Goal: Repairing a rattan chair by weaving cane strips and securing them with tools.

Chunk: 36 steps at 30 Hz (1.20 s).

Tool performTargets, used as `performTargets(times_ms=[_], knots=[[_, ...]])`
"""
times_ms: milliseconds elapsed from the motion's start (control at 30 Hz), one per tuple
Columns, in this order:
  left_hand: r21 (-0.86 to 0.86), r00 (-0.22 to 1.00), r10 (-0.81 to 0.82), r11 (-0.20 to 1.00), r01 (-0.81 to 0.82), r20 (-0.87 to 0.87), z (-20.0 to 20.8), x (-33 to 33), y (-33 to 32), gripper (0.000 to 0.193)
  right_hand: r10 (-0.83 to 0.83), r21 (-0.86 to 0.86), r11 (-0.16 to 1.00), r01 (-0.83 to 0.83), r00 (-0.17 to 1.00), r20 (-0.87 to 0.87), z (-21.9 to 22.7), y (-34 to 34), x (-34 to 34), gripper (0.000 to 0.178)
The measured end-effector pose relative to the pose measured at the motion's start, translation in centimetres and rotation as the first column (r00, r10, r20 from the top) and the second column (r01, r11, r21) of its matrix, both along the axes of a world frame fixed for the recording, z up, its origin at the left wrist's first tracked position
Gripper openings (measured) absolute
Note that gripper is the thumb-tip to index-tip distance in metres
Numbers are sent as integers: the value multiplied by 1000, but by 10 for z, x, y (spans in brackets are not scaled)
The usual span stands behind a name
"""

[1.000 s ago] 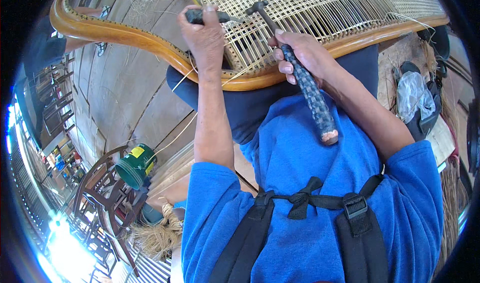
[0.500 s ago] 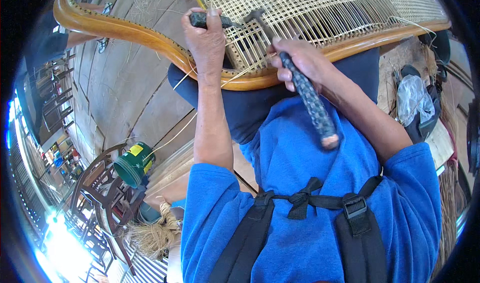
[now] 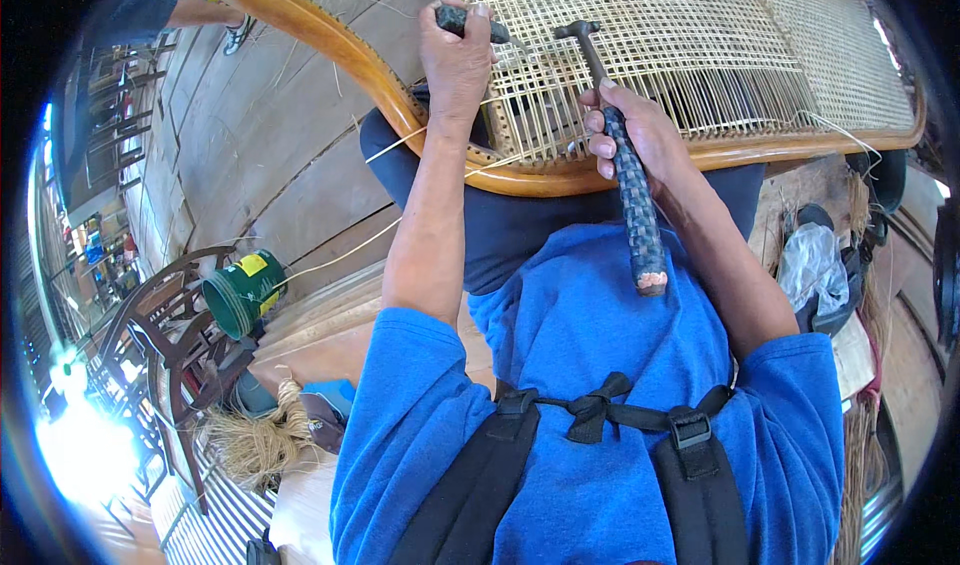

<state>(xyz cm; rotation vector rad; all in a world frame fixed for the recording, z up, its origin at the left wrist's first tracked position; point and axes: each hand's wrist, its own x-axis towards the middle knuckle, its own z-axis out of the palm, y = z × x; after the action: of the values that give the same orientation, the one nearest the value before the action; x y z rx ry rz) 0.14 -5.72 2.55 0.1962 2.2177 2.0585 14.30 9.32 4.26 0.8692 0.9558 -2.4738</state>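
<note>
My left hand (image 3: 456,80) is closed round the dark wrapped handle of an awl-like tool (image 3: 472,23). Its thin metal spike points right over the woven cane panel (image 3: 640,20), near open strands. In my right hand (image 3: 648,135) is a small hammer (image 3: 634,200) with a dark checkered wrapped handle. The hammer's metal head hovers above the cane, a short gap to the right of the spike. A curved, varnished wooden frame (image 3: 350,50), with holes along its edge, borders the cane and lies across my lap. Loose pale cane strands stick out over the frame by my left wrist.
On the left a green bucket (image 3: 232,300) lies tipped by dark wooden chair frames (image 3: 160,340). A bundle of pale fibre (image 3: 260,433) is below it. To the right is a clear plastic bag (image 3: 815,265) on dark items. Another person's leg (image 3: 205,12) shows at upper left.
The whole view has shifted, so the frame and both hands appear farther right. The hammer head is now somewhat farther from the spike, with its handle more upright. Both tools stay held.
</note>
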Motion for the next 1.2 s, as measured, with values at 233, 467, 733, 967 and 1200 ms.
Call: performTargets(times_ms=[233,467,733,967,1200], knots=[[-223,974,-14,974,-38,-226,-25,-16,-1,30,130,-57,990,-129,991,14,-1,-9,-9,31],[-29,998,42,999,-43,-48,5,-28,15,30,-68,-36,997,69,997,44,-17,3,-19,26],[-97,1000,5,995,-8,-29,-7,-37,21,31,-75,-53,996,76,997,15,-22,2,-35,27],[21,1000,18,1000,-18,-15,-8,-38,22,33,-151,-93,984,152,988,19,-27,-5,-48,26],[-96,999,-33,995,36,31,-13,-31,27,32,-182,-117,976,182,983,10,-38,-4,-45,26]])
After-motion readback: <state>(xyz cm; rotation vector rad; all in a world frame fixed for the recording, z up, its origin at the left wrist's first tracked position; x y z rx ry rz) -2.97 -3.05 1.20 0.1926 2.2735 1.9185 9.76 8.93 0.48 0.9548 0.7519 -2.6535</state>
